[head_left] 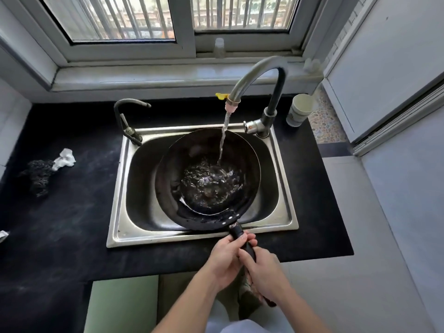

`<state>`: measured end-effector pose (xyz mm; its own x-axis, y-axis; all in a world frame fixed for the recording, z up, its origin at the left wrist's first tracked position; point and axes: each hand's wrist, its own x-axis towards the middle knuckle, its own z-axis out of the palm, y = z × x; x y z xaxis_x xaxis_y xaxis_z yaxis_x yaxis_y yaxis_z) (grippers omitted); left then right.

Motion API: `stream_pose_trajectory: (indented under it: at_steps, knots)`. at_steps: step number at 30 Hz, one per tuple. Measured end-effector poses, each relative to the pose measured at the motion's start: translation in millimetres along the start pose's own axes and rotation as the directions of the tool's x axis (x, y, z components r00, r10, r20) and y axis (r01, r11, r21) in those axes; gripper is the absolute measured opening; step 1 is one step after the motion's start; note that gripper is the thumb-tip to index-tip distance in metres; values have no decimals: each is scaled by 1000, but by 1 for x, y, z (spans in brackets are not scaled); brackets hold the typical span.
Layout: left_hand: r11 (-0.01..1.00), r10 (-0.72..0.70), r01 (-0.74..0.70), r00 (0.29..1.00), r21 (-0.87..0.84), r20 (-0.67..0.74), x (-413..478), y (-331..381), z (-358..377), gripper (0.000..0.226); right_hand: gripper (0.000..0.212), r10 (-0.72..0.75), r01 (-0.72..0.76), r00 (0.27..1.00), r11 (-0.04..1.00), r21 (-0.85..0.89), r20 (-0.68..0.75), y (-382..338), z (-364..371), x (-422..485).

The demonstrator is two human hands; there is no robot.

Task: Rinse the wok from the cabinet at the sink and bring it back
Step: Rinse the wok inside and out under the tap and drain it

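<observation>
Gripping the black handle (241,239) of the wok (207,179), the fingers (245,236) of both the left hand (227,257) and right hand (263,272) are closed around it. The wok sits in the steel sink (201,183), water from the tap (259,78) pooling inside. No writing is legible. A paper cup (300,109), scrubber (39,174) and crumpled tissue (64,158) lie on the black surface (60,224) below a barred window (168,18).
</observation>
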<state>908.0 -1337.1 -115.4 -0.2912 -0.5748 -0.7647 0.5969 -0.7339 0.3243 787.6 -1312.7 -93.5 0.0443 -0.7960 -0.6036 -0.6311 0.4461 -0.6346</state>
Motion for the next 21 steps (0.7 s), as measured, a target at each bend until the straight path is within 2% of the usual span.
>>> stream_pose_trajectory:
  at_steps: [3,8,16,21]
  knots:
    - [1000,9,-8,1000,-6,21,0,5,1,19,30,-22,22,1000,998,-59,1,-6,-2,3]
    - [1000,2,-2,999,14,46,-4,7,-3,20,30,-14,14,1000,999,-43,-5,-8,3,-2]
    - [999,-25,24,998,26,63,-14,-1,-14,27,39,32,-32,999,998,56,10,4,17,-14]
    - [999,-38,38,994,10,101,-4,1,-7,21,33,2,-3,998,1000,-19,-64,3,9,-12]
